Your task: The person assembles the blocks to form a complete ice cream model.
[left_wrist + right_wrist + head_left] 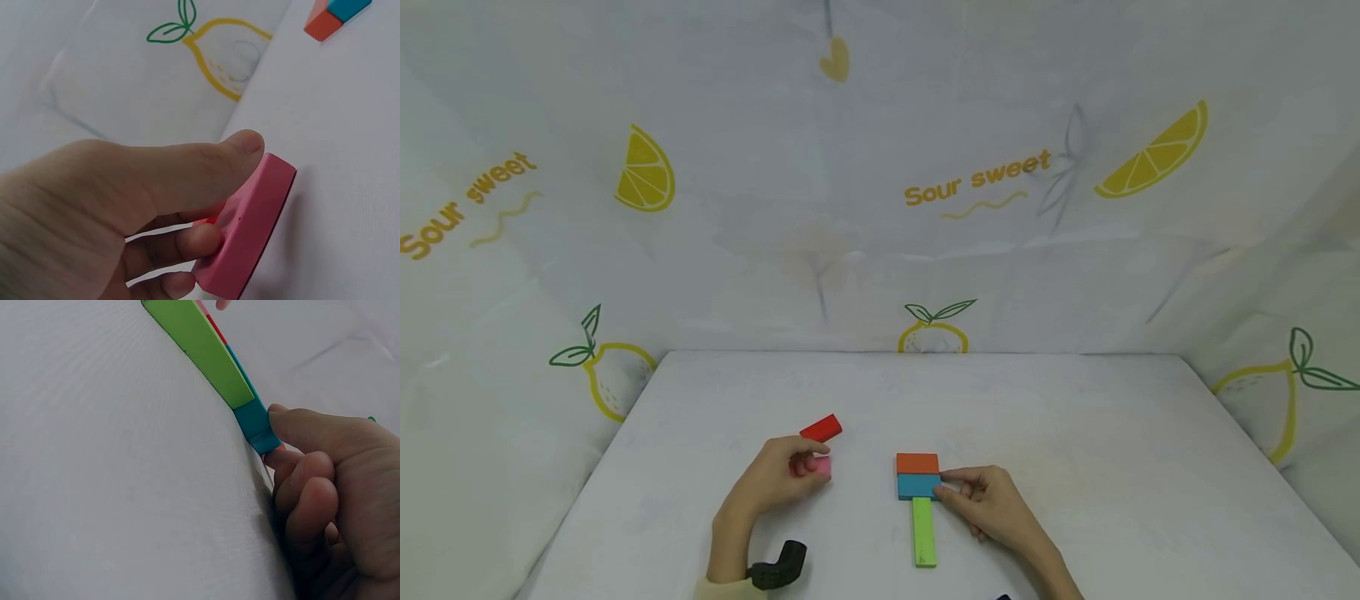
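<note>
In my left hand (778,477) a pink block (253,228) is held between the thumb and fingers, just above the table in the left wrist view. A red block (822,428) lies right behind that hand, partly covered by it. My right hand (996,508) pinches the right end of a blue block (916,486) with thumb and index finger, its other fingers curled. Along the blue block's far side lies an orange block (917,463). A long green block (924,533) reaches from the blue block's near side toward me, like a stem.
The white table (1112,467) stretches out on both sides of the blocks. Behind it rises a white cloth (760,167) printed with lemons and lettering. A black wrist strap (780,567) sits on my left wrist.
</note>
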Demonstrator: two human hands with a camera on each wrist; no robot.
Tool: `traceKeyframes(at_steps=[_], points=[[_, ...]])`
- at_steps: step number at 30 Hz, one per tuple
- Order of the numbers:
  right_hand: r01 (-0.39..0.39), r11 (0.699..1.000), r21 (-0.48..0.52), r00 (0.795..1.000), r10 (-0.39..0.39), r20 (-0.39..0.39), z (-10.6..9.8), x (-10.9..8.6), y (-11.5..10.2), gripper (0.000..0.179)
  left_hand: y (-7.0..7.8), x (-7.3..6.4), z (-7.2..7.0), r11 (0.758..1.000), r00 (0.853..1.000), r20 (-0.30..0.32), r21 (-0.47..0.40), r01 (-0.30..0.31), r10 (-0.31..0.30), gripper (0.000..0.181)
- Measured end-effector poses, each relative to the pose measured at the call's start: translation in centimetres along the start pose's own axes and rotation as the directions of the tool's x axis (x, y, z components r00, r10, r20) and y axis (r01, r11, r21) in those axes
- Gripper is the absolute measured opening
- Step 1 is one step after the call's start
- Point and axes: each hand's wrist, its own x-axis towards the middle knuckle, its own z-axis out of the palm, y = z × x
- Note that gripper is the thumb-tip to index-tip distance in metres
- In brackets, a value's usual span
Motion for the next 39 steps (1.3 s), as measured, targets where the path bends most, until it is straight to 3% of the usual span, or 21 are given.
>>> traceKeyframes(at_steps=[8,16,39], points=[[0.005,1.0,0.009,1.0,-0.005,0.0,0.0,0.0,0.1,0.043,-0.9,-0.5,-0.8,0.998,0.999,-0.007,-0.035,0.042,-0.042,0.03],[0.024,0.998,0.054,1.0,-0.024,0.009,-0.1,-0.2,-0.1,0.044,-2.0,-1.1,-1.8,0.997,0.998,-0.005,-0.01,0.07,-0.07,0.032],[0.009,1.0,0.012,1.0,-0.009,0.01,0.0,-0.1,0.1,0.044,-2.1,-1.0,-1.2,0.991,0.991,-0.008,-0.016,0.133,-0.133,0.033]])
